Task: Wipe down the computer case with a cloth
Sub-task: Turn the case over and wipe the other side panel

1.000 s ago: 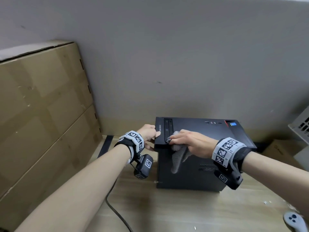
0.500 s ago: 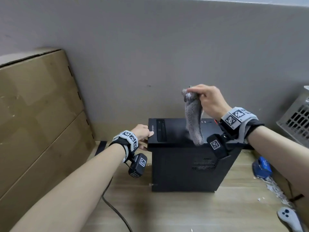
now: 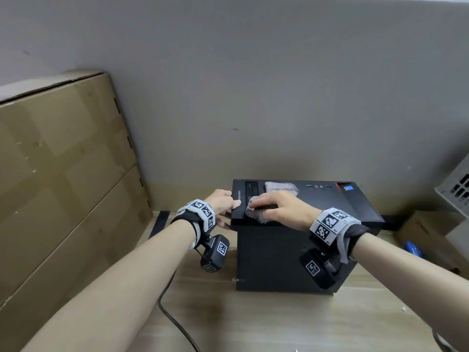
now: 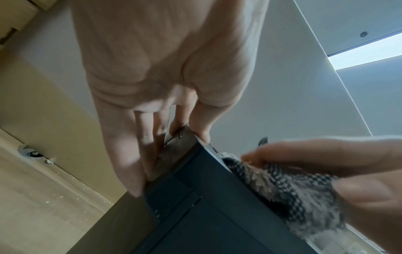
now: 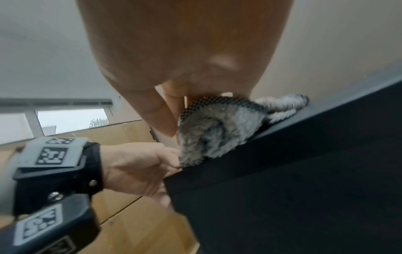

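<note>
Right hand (image 3: pixel 278 209) lay palm-down on the grey cloth (image 3: pixel 280 189), its fingers fairly straight and spread over the fabric rather than curled round it, pressing it flat to the upward face of the black computer case (image 3: pixel 291 255). That flat press looked suited to wiping — it put a broad patch of cloth against the panel. The cloth was bunched under the fingertips at the near left corner, one flap trailing away beyond the knuckles toward the wall, over the optical drive slot (image 3: pixel 251 190).

Just to the left of that hand, the left hand (image 3: pixel 223 200) gripped the case's corner: in the left-wrist view the thumb (image 4: pixel 201 127) sat on the top edge while the fingers (image 4: pixel 130 154) ran down the side panel. I judged this a steadying hold, so the case would not slide or tip on the wooden desk (image 3: pixel 253 321) under the wiping pressure.

The cloth sat right at the near edge, some of it hanging over the lip; a stroke further toward the person would drop off the face. Open room lay to the right of the working hand and away from it — bare black panel ran on past the front ports (image 3: pixel 318 186) to the red corner accent (image 3: pixel 340 186). To the left, the bracing thumb and the corner closed the way. A cardboard box (image 3: pixel 63 174) stood well apart beyond the left wrist, and a black cable (image 3: pixel 175 323) trailed across the desk beneath that forearm.
</note>
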Available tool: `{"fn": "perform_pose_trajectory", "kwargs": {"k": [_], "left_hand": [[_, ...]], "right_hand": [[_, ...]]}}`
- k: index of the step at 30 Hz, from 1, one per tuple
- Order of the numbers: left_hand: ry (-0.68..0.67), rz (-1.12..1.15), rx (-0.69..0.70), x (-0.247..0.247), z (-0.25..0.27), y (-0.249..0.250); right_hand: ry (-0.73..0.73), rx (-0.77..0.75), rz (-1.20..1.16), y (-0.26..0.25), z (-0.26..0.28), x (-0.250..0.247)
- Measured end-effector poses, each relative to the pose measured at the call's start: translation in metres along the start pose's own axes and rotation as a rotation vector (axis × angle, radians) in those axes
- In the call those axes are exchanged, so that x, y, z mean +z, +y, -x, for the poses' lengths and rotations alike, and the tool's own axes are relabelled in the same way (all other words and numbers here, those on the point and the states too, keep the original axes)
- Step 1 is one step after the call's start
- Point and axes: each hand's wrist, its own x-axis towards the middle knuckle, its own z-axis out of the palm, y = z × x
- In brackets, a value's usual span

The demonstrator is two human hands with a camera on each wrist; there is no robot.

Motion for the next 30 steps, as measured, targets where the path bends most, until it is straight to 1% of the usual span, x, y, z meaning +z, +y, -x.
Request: {"fn": "perform_pose_trajectory", "kwargs": {"k": [1,2,5,7,8,10,12,17,20,24,28,30], "left_hand": [[-0.003,-0.002,0.005,0.000,0.001,0.000],[-0.010,0.000,0.011,-0.001,0.003,0.000],[-0.018,-0.006,0.024,-0.001,0.005,-0.002],[-0.012,-0.020,0.036,-0.001,0.005,-0.003],[-0.013,-0.021,0.038,-0.001,0.004,-0.004],[-0.012,-0.018,0.036,-0.001,0.003,-0.004],[-0.014,-0.015,0.038,0.000,0.004,-0.003],[-0.014,-0.035,0.026,-0.001,0.003,-0.002],[-0.011,-0.062,0.025,-0.003,0.002,-0.004],[-0.018,-0.065,0.021,-0.006,0.007,-0.007],[-0.001,-0.058,0.022,-0.005,0.008,-0.006],[0.003,-0.054,0.018,-0.004,0.009,-0.005]], "right_hand": [[0.028,-0.033,-0.003,0.000,-0.002,0.004],[0.066,-0.067,0.043,0.002,-0.004,0.007],[0.200,-0.130,0.280,0.009,-0.007,0.018],[0.295,-0.213,0.427,0.012,-0.007,0.020],[0.307,-0.242,0.485,0.013,-0.007,0.021],[0.269,-0.264,0.543,0.013,-0.008,0.022],[0.226,-0.261,0.550,0.013,-0.008,0.025],[0.272,-0.280,0.491,0.014,-0.014,0.035],[0.247,-0.329,0.486,0.015,-0.014,0.033],[0.168,-0.381,0.522,0.016,-0.016,0.025],[0.183,-0.351,0.545,0.012,-0.020,0.032],[0.179,-0.361,0.559,0.013,-0.015,0.033]]}}
